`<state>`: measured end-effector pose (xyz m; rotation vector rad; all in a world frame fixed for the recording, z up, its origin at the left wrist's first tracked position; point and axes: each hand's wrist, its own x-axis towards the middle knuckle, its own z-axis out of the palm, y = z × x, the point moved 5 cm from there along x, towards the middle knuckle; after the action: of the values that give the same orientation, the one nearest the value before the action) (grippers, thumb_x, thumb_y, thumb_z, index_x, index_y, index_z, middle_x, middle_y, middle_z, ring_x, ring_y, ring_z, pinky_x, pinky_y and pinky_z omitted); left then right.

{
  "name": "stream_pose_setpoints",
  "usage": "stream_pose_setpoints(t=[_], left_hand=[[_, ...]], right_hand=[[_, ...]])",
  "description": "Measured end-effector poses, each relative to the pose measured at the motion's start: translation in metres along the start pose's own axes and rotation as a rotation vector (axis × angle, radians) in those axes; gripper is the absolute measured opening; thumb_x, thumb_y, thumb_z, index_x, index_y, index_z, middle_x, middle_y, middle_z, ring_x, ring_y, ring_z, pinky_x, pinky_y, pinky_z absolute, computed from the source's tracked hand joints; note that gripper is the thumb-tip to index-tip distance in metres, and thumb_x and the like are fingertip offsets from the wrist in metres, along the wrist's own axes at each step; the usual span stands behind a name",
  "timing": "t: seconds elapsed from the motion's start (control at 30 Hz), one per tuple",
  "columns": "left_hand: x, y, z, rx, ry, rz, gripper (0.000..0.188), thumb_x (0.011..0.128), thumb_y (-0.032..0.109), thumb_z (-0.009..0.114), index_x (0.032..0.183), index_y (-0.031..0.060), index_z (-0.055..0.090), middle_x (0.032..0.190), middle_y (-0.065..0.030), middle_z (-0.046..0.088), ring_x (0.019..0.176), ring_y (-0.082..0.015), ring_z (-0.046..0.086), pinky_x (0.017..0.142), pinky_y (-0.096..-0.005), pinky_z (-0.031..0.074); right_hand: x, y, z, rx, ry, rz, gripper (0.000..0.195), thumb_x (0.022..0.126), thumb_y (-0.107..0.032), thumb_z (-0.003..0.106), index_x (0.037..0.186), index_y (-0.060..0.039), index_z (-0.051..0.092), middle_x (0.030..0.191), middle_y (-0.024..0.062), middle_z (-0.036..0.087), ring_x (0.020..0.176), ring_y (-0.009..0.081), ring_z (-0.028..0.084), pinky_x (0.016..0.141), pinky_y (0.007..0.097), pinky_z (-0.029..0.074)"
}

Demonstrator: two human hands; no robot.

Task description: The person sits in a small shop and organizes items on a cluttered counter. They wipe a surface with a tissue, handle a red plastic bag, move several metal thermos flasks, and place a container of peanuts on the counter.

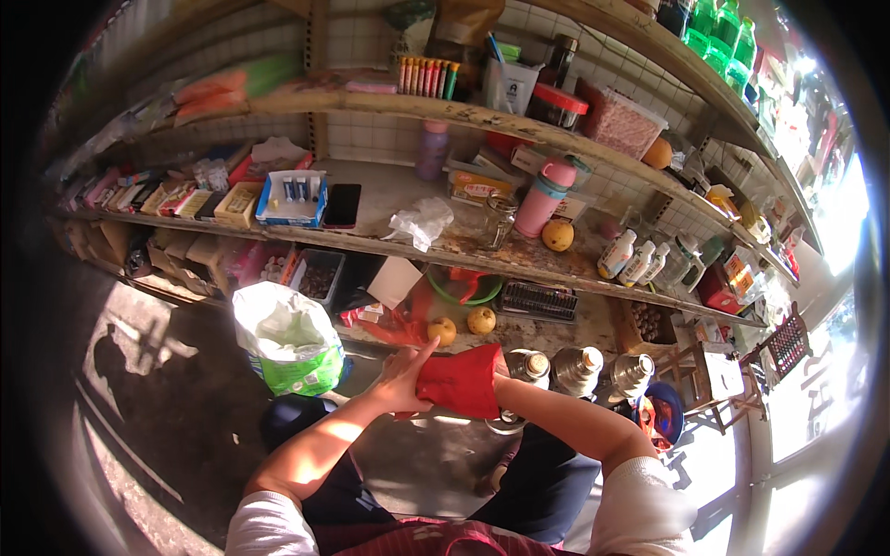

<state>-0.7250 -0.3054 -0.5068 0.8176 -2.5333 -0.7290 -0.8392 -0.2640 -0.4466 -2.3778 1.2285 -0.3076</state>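
Note:
A red bag or pouch [455, 382], apparently of cloth, is held in front of me above my knees. My left hand [403, 381] grips its left end, thumb raised along the edge and the other fingers partly hidden behind. At the bag's wide right opening, my right hand [501, 368] is inside it almost to the wrist, so its fingers are hidden. Just beyond the bag, two round yellow fruits [481, 320] rest on the low shelf. Right of the bag stand several metal vacuum flasks [576, 372] with stoppers.
A white-and-green plastic sack [292, 347] stands open at left. Wooden shelves [445, 254] ahead carry a phone [343, 206], a crumpled plastic bag [421, 221], a glass jar [498, 219], a pink bottle [542, 198] and small white bottles [637, 264]. A blue basin [667, 410] sits at right.

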Motion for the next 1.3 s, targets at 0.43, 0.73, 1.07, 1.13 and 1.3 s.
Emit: stream_pose_setpoints(t=[0.43, 0.73, 1.07, 1.13, 1.3], left_hand=[[0.015, -0.010, -0.017, -0.263, 0.158, -0.024, 0.115, 0.055, 0.023, 0.077, 0.141, 0.0104, 0.002, 0.140, -0.0222, 0.019, 0.130, -0.0369, 0.019, 0.105, -0.0435, 0.021], [0.094, -0.038, -0.050, -0.234, 0.332, -0.029, 0.115, 0.053, 0.023, 0.079, 0.140, 0.0095, 0.006, 0.116, -0.0210, 0.044, 0.109, -0.0362, 0.044, 0.094, -0.0413, 0.037], [0.143, -0.047, -0.041, -0.501, 0.283, -0.112, 0.110, 0.063, 0.023, 0.079, 0.139, 0.0020, 0.002, 0.125, -0.0193, 0.041, 0.115, -0.0285, 0.044, 0.097, -0.0350, 0.036], [0.150, -0.054, -0.035, -0.472, 0.302, -0.130, 0.110, 0.063, 0.023, 0.079, 0.139, 0.0011, 0.002, 0.126, -0.0187, 0.041, 0.116, -0.0276, 0.043, 0.098, -0.0345, 0.035], [0.163, -0.060, -0.028, -0.499, 0.331, -0.168, 0.111, 0.062, 0.024, 0.079, 0.139, 0.0015, 0.003, 0.129, -0.0179, 0.038, 0.118, -0.0263, 0.041, 0.099, -0.0327, 0.034]], right_hand=[[0.035, 0.051, -0.032, -0.161, 0.024, -0.315, 0.024, 0.067, -0.013, 0.061, 0.091, -0.0076, 0.060, 0.089, 0.0086, 0.062, 0.086, 0.0216, 0.058, 0.076, 0.0318, 0.044], [0.059, 0.054, -0.152, -0.373, 0.118, 0.079, 0.011, 0.063, -0.001, 0.055, 0.071, 0.0044, 0.060, 0.074, 0.0222, 0.059, 0.074, 0.0359, 0.060, 0.063, 0.0374, 0.049], [0.076, 0.097, -0.214, -0.032, 0.113, 0.255, 0.023, 0.076, -0.015, 0.063, 0.097, -0.0055, 0.065, 0.067, 0.0097, 0.064, 0.059, 0.0145, 0.062, 0.056, 0.0277, 0.048], [0.075, 0.113, -0.219, 0.087, 0.120, 0.324, 0.023, 0.077, -0.014, 0.063, 0.097, -0.0038, 0.064, 0.066, 0.0086, 0.063, 0.058, 0.0135, 0.062, 0.055, 0.0266, 0.048], [0.078, 0.127, -0.222, 0.163, 0.142, 0.373, 0.023, 0.079, -0.014, 0.064, 0.097, 0.0003, 0.063, 0.067, 0.0073, 0.063, 0.058, 0.0122, 0.062, 0.052, 0.0237, 0.048]])
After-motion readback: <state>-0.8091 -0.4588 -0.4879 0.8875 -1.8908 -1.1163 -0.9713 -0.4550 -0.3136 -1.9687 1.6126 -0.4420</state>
